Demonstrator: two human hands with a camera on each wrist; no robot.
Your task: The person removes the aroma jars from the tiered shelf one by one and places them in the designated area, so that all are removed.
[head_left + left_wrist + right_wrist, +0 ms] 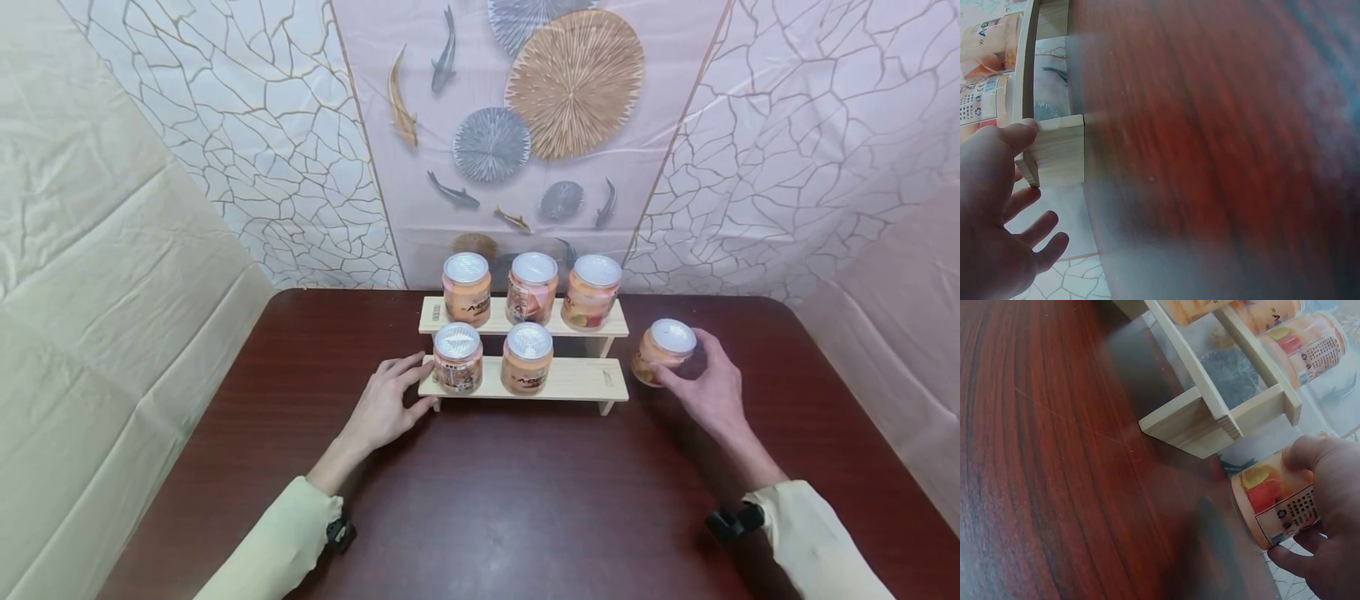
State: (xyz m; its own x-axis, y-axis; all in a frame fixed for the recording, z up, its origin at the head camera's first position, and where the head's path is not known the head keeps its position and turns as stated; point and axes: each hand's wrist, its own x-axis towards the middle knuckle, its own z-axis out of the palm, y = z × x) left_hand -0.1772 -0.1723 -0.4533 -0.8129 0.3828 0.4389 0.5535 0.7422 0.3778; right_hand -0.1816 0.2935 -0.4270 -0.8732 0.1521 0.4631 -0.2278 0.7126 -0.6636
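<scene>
A two-tier wooden rack [566, 379] stands on the table with jars of orange contents and clear, shiny lids. My left hand [386, 400] holds the left end of its lower tier; the thumb [1020, 132] lies at the front edge, other fingers spread behind. In my right hand [712, 385] is another such jar [660, 354], gripped between thumb and fingers just right of the rack. The right wrist view shows this jar [1272, 497] tilted, with fruit pictures on its label. The lower tier bears a left jar [458, 358] and a middle jar [527, 360].
On the upper tier stand three jars: left [467, 290], middle [532, 288] and right [592, 292]. The dark wooden table [525, 500] reaches back to a patterned cloth backdrop [300, 150]. Pale cloth hangs along both sides.
</scene>
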